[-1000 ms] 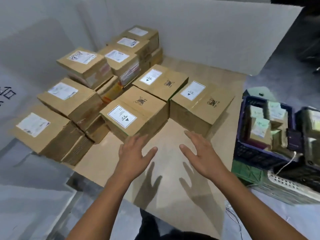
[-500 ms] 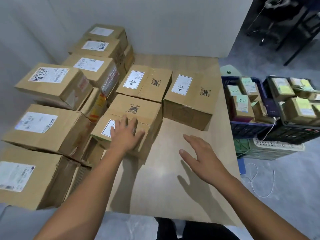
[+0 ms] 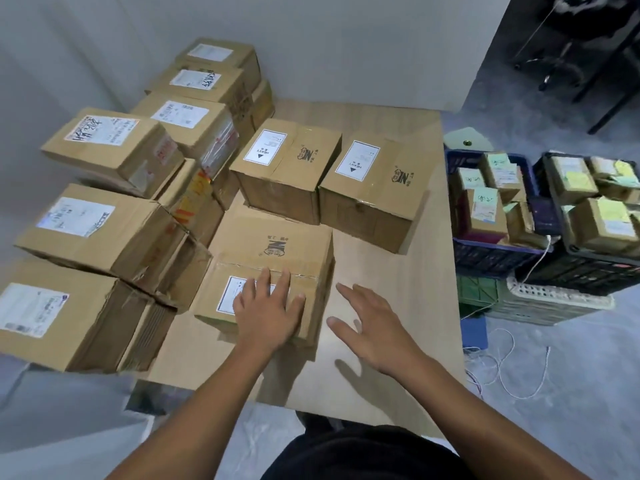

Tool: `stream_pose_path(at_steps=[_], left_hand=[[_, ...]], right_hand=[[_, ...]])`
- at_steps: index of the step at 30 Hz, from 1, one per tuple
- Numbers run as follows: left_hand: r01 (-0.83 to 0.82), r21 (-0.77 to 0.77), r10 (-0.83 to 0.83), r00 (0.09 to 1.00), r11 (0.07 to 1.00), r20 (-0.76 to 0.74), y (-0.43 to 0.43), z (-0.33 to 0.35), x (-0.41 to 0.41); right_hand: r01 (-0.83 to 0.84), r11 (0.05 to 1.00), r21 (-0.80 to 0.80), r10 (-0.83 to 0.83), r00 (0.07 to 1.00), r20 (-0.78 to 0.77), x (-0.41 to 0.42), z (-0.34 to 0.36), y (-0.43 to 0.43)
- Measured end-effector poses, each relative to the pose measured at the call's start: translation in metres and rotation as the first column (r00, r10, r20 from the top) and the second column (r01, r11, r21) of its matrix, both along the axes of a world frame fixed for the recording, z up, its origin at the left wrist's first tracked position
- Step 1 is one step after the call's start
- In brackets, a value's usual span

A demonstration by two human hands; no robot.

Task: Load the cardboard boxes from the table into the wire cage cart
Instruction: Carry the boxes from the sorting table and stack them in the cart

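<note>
Cardboard box (image 3: 273, 249) near the table (image 3: 429, 244) front edge is lying under a flat, straight-fingered left hand (image 3: 268, 311) while the right hand (image 3: 375, 329), fingers spread and empty, is hovering just beside it; gripping opposite lower edges looks wisest.

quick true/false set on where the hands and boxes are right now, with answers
1. The left hand lies flat on top of the nearest box. True.
2. The right hand grips a box. False: it is open over the bare table beside the nearest box and holds nothing.
3. The box directly behind bears a HEAVY label. True.
4. The blue crate on the floor is empty. False: it holds small boxes.
</note>
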State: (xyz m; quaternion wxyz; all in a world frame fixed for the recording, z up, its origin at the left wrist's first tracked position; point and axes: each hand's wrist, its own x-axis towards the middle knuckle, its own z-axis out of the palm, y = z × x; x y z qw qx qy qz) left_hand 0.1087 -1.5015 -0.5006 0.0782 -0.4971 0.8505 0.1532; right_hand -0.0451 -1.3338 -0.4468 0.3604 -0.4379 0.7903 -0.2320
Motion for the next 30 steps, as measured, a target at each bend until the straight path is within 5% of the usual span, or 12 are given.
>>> stream_pose_path(at_steps=[9,17,23,30], left_hand=[[-0.036,-0.019,0.035,0.998,0.999,-0.059,0.111,0.003,0.017],[-0.097,-0.039,0.092,0.988,0.995,-0.123,0.082,0.011,0.055],[-0.229,0.311,0.292,0.941,0.922,-0.17,0.037,0.008,0.084],[-0.282,0.345,0.377,0.893,0.895,-0.247,0.101,0.0,0.096]], right_hand=[[-0.077,0.997,0.009,0.077,0.997,0.024,-0.007,-0.042,0.029],[-0.161,0.986,0.044,0.159,0.986,0.045,-0.001,-0.059,0.036],[-0.218,0.976,0.012,0.218,0.976,0.024,0.004,-0.057,0.035],[-0.224,0.975,-0.002,0.222,0.967,0.123,0.016,-0.05,0.05]])
